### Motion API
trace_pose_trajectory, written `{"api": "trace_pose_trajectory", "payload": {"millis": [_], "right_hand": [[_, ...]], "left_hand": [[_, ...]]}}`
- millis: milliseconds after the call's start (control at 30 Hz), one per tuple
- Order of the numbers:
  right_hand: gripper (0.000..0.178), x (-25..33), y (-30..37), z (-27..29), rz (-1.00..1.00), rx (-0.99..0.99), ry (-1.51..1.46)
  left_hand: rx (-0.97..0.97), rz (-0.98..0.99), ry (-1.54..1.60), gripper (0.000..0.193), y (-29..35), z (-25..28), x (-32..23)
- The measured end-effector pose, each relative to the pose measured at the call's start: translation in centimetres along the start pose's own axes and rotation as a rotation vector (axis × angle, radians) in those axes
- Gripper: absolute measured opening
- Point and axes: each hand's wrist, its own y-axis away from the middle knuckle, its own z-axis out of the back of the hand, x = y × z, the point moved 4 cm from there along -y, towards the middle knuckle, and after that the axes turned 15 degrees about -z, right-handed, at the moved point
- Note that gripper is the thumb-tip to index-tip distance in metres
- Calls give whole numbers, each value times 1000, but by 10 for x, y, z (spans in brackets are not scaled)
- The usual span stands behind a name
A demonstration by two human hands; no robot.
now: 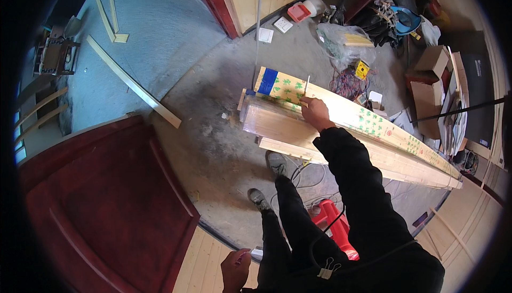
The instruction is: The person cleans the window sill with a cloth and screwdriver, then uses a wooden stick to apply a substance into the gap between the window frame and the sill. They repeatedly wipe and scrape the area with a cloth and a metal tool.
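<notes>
A long stack of light wood planks [298, 127] runs from the middle to the right, its pieces partly wrapped in clear film. On top lies a plank pack [333, 103] with green print and blue tape [268, 81] at its near-left end. My right hand [316, 112] rests over this pack, fingers closed on a thin white stick [306, 85] that points away from me. Low in the view, my left hand [236, 271] is closed near my leg. Beside its fingers shows a small silvery flat piece [257, 252]; its kind is unclear.
A dark red door panel [117, 202] stands at the left. Wood strips [133, 87] lie on the bluish floor. Beyond the stack are plastic bags [344, 42], tangled wires [349, 84] and cardboard boxes [429, 79]. A red stool [336, 229] and cables are by my legs.
</notes>
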Motion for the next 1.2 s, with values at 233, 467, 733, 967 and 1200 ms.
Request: {"api": "trace_pose_trajectory", "payload": {"millis": [233,467,733,967,1200], "right_hand": [[34,12,64,28,189,-312,-228],[30,40,196,1,225,-95,-476],[23,114,376,-69,667,575,-140],[27,177,601,-119,1139,744,223],[26,189,748,-147,1375,1038,509]], "left_hand": [[-93,50,2,23,16,-4,-2],[-281,-202,80,23,73,-1,-7],[-497,-339,149,29,189,5,60],[-879,-341,187,26,326,11,147],[-1147,-265,325,28,398,-8,193]]}}
